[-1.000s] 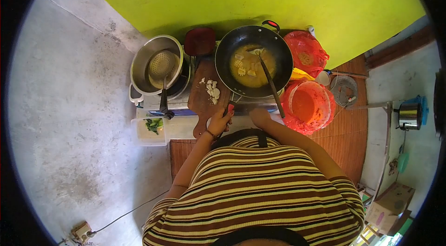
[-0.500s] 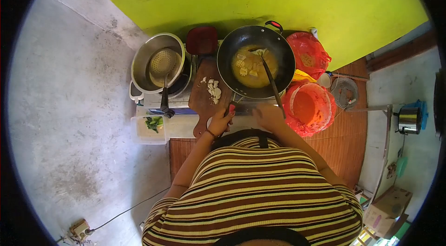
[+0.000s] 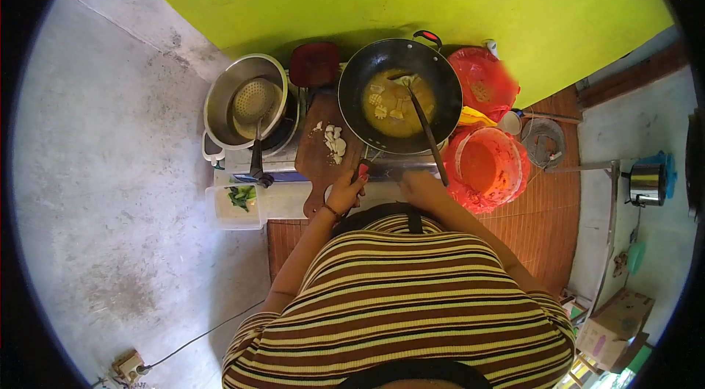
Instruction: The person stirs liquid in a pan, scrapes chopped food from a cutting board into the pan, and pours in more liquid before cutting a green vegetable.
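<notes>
My left hand (image 3: 345, 192) is wrapped round the black-and-red handle (image 3: 363, 170) of a dark wok (image 3: 355, 95). Yellowish liquid with pale cut pieces (image 3: 379, 106) lies in the wok. A spatula (image 3: 427, 128) rests in it, its long handle leaning over the near rim. At the front of the stove (image 3: 389, 168) is my right hand (image 3: 421, 187), just left of the spatula's handle end; its fingers are hidden from view. Beside the wok, a wooden cutting board (image 3: 312, 161) carries white chopped pieces (image 3: 335, 143).
To the left stands a metal pot (image 3: 213, 113) with a perforated ladle (image 3: 255, 100). A clear container (image 3: 220, 213) holds green leaves (image 3: 241, 196). A dark red bowl (image 3: 314, 64) sits behind the board. Red plastic-lined containers (image 3: 485, 168) stand on the right.
The view has shifted slightly. My left hand stays on the wok handle, and my right hand stays at the stove front. The spatula still leans in the wok.
</notes>
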Motion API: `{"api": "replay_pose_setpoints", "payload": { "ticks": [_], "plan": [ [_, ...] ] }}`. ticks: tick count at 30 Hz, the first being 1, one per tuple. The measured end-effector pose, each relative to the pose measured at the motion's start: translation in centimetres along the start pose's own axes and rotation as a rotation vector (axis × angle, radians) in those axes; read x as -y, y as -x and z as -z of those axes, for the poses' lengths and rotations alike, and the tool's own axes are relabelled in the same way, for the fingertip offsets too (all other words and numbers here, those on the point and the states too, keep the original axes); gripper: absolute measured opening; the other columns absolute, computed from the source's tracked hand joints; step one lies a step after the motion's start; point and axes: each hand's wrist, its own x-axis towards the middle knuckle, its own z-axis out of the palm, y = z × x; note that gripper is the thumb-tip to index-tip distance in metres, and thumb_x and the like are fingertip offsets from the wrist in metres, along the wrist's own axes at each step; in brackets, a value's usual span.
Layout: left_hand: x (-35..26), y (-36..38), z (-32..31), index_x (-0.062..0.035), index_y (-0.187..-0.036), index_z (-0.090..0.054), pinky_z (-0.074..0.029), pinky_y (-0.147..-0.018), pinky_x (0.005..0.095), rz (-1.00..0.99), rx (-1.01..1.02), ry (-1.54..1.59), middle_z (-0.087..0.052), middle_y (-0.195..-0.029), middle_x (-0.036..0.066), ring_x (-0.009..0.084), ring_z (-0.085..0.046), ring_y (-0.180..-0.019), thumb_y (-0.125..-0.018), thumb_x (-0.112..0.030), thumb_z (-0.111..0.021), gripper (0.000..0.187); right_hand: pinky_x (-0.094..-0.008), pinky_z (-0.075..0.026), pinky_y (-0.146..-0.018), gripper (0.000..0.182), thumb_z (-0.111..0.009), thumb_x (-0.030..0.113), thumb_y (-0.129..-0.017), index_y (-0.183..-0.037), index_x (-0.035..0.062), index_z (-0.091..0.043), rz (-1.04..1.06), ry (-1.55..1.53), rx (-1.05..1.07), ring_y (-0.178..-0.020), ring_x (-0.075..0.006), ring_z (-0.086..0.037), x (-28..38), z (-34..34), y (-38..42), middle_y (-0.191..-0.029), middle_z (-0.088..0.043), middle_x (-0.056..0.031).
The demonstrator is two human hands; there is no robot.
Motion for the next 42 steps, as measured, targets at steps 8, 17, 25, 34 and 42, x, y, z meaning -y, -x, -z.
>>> {"api": "replay_pose_setpoints", "payload": {
  "ticks": [8,17,25,34,42],
  "plan": [
    [0.2,-0.1,0.0,-0.0056,-0.095,-0.053,-0.037,-0.037,0.0246,0.012,-0.019,-0.004,-0.053,-0.062,0.003,0.0109,-0.046,-0.039,-0.089,-0.028,-0.057,0.023,-0.045,-0.053,-0.065,0.021,-0.052,0.015,-0.078,-0.078,0.0017,-0.068,-0.036,0.299,0.163,-0.074,-0.0356,-0.065,-4.7,-7.9,-4.1,-0.077,-0.065,-0.0218],
    [0.2,-0.2,0.0,-0.0045,-0.094,-0.055,-0.037,-0.037,0.0243,0.015,-0.016,0.005,-0.054,-0.062,0.002,0.0105,-0.047,-0.039,-0.089,-0.027,-0.057,0.023,-0.0457,-0.052,-0.064,0.019,-0.052,0.012,-0.076,-0.075,0.0023,-0.069,0.073,0.325,0.158,-0.071,-0.0357,-0.065,-4.7,-8.5,-4.0,-0.076,-0.065,-0.0202],
    [-0.3,0.2,-0.1,-0.0055,-0.098,-0.055,-0.037,-0.038,0.0235,0.011,-0.016,0.015,-0.054,-0.063,0.002,0.0099,-0.047,-0.04,-0.089,-0.027,-0.058,0.024,-0.0448,-0.053,-0.069,0.018,-0.053,0.008,-0.074,-0.079,0.0007,-0.068,0.057,0.277,0.237,-0.079,-0.0363,-0.065,-5.2,-9.2,-4.2,-0.082,-0.065,-0.0225],
    [-0.3,0.2,-0.1,-0.0051,-0.1,-0.055,-0.037,-0.038,0.024,0.021,-0.035,-0.029,-0.054,-0.063,0.002,0.0102,-0.047,-0.04,-0.089,-0.026,-0.057,0.024,-0.0455,-0.053,-0.07,0.02,-0.051,0.01,-0.076,-0.079,-0.0005,-0.068,-0.041,0.201,0.227,-0.079,-0.0368,-0.065,-4.7,-8.4,-3.8,-0.084,-0.065,-0.0232],
    [0.7,-0.4,0.0,-0.0051,-0.098,-0.055,-0.037,-0.038,0.0243,-0.021,-0.024,0.026,-0.054,-0.062,0.002,0.0105,-0.047,-0.039,-0.089,-0.028,-0.057,0.025,-0.0457,-0.053,-0.071,0.02,-0.052,0.011,-0.075,-0.077,-0.0009,-0.068,-0.037,0.193,0.202,-0.079,-0.0372,-0.065,-5.0,-8.8,-3.8,-0.082,-0.065,-0.0235]
  ]
}}
